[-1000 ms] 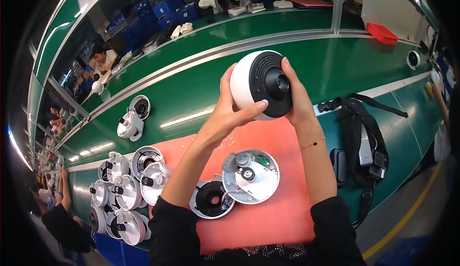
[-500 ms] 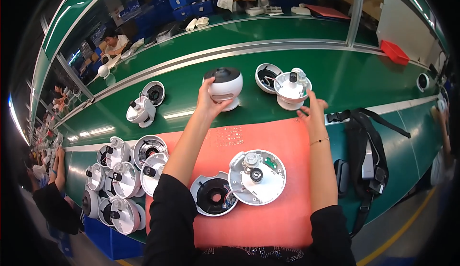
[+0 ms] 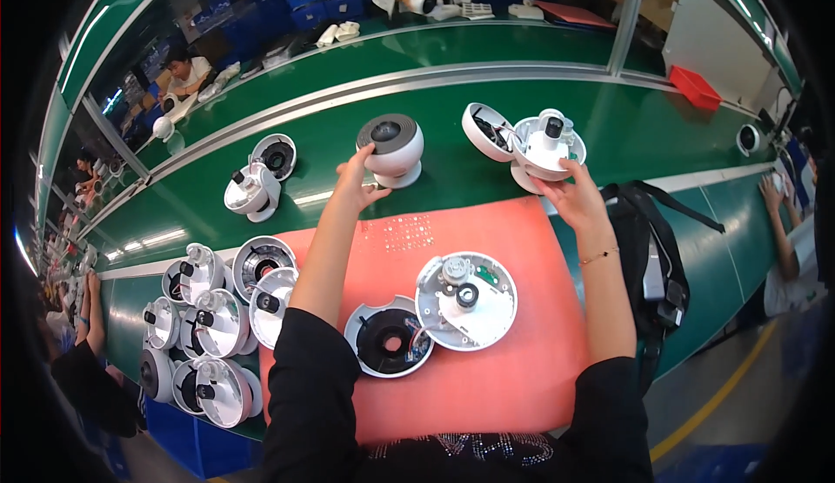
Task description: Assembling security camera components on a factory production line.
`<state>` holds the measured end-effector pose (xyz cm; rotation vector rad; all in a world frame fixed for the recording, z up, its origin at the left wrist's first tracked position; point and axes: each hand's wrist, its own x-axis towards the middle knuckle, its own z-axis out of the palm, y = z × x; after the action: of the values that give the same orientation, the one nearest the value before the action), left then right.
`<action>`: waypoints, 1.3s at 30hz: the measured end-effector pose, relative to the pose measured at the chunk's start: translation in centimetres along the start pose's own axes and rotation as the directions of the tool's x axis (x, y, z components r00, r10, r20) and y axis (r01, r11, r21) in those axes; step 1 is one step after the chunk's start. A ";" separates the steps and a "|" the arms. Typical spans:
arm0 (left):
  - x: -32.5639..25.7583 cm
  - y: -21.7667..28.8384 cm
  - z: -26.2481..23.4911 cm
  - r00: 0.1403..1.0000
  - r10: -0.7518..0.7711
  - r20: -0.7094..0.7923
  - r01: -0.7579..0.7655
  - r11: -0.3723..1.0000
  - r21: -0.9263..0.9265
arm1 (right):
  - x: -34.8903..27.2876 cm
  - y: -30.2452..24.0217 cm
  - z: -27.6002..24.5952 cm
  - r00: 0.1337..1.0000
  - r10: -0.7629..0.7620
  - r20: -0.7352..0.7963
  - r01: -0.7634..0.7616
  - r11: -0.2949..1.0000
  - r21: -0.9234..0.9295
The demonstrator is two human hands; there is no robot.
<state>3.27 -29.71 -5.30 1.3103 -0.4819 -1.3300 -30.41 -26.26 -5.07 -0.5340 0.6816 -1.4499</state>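
On the green belt stands a closed, ball-shaped white camera (image 3: 396, 157) with a dark grey top, upright on its round foot. My left hand (image 3: 355, 180) is at its left side, fingertips against the shell, thumb and fingers apart. My right hand (image 3: 574, 196) grips the near rim of an opened white camera (image 3: 546, 151), thumb on top and fingers beneath. Its black-lined cover (image 3: 487, 131) hangs tilted to the left, joined by wires. Nearer me, another opened camera half (image 3: 478, 313) lies on the pink mat, wired to its dark-lined cover (image 3: 389, 344).
Rows of tiny screws (image 3: 409, 233) lie on the pink mat (image 3: 487, 396). Several opened cameras (image 3: 217, 322) crowd the left; another (image 3: 252, 189) sits on the belt (image 3: 330, 126). A black strapped bag (image 3: 648, 257) lies right, a red tray (image 3: 694, 87) far right. Other people work around.
My left hand has loosened around the closed camera, which has shifted slightly left. My right hand has reached the opened camera and taken hold of its rim; its cover now tilts more.
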 end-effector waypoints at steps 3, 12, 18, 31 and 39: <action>-1.9 0.5 1.0 0.930 0.304 -0.209 -0.207 0.898 0.388 | -3.3 -1.6 -0.1 0.999 0.045 0.030 -0.043 0.998 -0.051; -17.5 -0.1 4.3 0.756 -0.200 0.623 0.305 0.950 -0.064 | -10.8 -6.6 3.7 0.981 0.106 0.161 -0.054 0.953 -0.297; -23.1 -1.2 0.7 0.375 0.021 0.927 0.678 0.676 -0.290 | -16.3 -7.9 6.2 0.978 0.123 0.166 -0.056 0.931 -0.360; -31.8 -13.2 -6.1 0.736 -0.061 0.674 0.435 0.806 -0.402 | -26.5 -5.9 0.1 0.954 0.275 0.120 -0.163 0.809 -0.564; -34.9 -12.4 -7.6 0.746 -0.210 0.632 0.373 0.918 -0.136 | -27.7 -0.7 -5.0 0.864 0.503 0.017 -0.449 0.785 -0.428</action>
<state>-4.83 7.19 -4.44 0.7317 -0.5260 -2.0302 -34.21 1.65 -5.39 -0.7138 0.9481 -0.7808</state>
